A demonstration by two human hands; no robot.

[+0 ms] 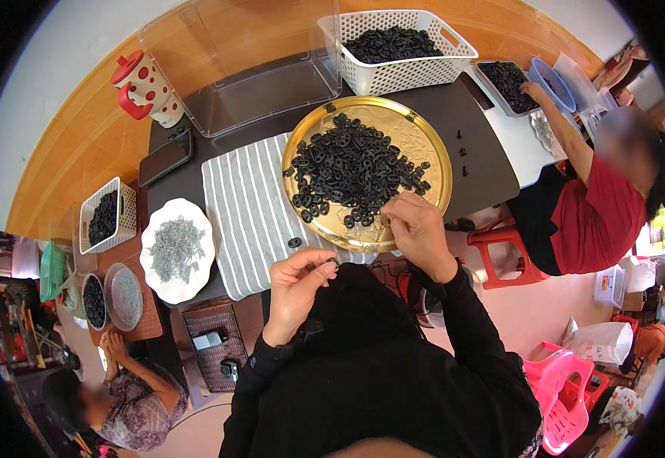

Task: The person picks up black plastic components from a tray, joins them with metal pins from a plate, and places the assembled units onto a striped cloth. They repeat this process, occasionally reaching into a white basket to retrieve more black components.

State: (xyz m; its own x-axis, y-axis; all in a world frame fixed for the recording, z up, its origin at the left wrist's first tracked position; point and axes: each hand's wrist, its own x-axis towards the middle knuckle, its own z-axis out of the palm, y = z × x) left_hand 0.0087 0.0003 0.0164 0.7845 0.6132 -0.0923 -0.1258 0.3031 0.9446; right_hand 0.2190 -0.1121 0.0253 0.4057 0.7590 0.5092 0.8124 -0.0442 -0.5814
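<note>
A round gold tray [441, 153] carries a heap of small black oval plastic pieces with holes [351, 164]. My left hand [296, 288] is in front of the tray's near edge, its thumb and fingertips pinching a small dark plastic piece [333, 263]. Over the near right rim of the tray, my right hand [420, 233] is closed with fingertips together beside the heap. Whatever those fingertips hold, if anything, is too small to make out. One loose black piece [295, 243] rests on the grey striped cloth [244, 206], left of the tray.
A white scalloped plate [157, 267] with small clear-grey parts stands left of the cloth. Behind are a clear plastic box [256, 95], a white basket [393, 76] of black pieces and a spotted cup [149, 95]. Co-workers sit at right [607, 198] and lower left [130, 397].
</note>
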